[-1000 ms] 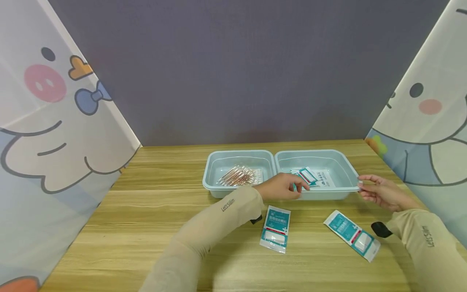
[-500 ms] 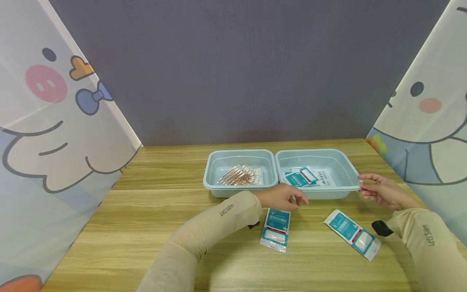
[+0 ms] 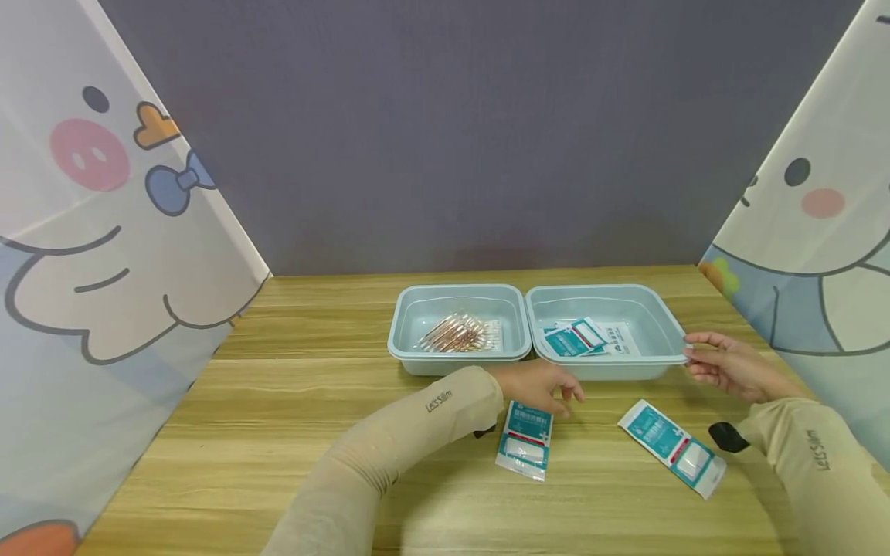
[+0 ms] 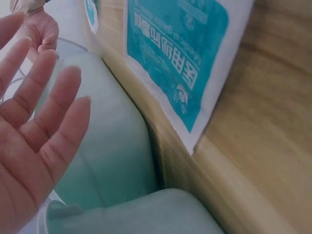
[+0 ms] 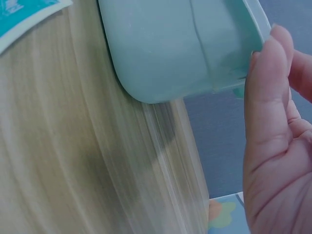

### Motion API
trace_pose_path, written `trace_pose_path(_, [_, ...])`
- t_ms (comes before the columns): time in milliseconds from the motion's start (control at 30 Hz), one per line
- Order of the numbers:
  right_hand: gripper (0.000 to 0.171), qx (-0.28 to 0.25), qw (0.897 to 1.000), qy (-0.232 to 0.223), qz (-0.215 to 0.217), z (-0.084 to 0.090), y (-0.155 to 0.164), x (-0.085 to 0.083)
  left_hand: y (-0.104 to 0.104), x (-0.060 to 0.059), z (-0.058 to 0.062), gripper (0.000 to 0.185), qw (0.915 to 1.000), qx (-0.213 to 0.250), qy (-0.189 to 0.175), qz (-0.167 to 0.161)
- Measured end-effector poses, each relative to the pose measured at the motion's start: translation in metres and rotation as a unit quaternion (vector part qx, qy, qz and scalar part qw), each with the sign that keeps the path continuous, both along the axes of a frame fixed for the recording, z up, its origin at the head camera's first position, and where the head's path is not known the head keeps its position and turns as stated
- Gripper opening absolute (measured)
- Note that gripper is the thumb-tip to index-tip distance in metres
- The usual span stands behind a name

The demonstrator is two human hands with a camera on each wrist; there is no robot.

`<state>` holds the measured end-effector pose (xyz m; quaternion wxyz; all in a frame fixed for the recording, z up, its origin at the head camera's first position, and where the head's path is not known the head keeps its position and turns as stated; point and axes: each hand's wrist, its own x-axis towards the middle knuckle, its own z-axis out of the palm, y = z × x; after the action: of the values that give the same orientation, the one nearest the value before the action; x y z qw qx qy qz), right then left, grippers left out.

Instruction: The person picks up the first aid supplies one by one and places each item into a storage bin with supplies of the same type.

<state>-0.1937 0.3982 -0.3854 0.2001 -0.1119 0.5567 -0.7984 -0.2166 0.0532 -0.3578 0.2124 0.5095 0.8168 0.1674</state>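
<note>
My left hand [image 3: 545, 386] hovers with loosely spread fingers and nothing in them, just in front of the two pale blue plastic trays. It covers the top end of a teal-and-white dressing packet [image 3: 524, 448] lying on the table; whether it touches the packet I cannot tell. In the left wrist view the fingers are apart from the packet [image 4: 170, 53]. My right hand [image 3: 730, 367] pinches the near right corner of the right tray [image 3: 605, 371] between thumb and fingers. That tray holds several teal-and-white packets [image 3: 573, 338] and white ones. A second dressing packet [image 3: 670, 448] lies slanted on the table.
The left tray [image 3: 459, 367], side by side with the right one, holds several clear-wrapped bundles of cotton swabs [image 3: 459, 333]. Behind the wooden table [image 3: 299, 401] stands a grey wall panel [image 3: 445, 139]. Cartoon-printed panels flank both sides.
From over the right tray's front rim, my left hand has drawn back toward the packet on the table, uncovering the packets in the tray. My right hand has kept its hold on the corner.
</note>
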Motion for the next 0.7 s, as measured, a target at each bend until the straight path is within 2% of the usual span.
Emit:
trace_pose_path(333, [0.027,0.001,1.0,-0.001,-0.005,-0.002,-0.001,0.0,0.001,-0.003,-0.007,0.037,0.9982,-0.04,0.044,0.007])
trace_pose_path(533, [0.028,-0.003,1.0,-0.002,-0.008,-0.002,-0.001,0.0,-0.001,-0.008,-0.018,0.041,0.9961,-0.063,0.055,0.026])
trace_pose_path(700, [0.027,-0.012,1.0,-0.005,-0.008,-0.003,-0.001,0.0,-0.002,-0.012,-0.022,0.044,0.9955,-0.072,0.047,0.041])
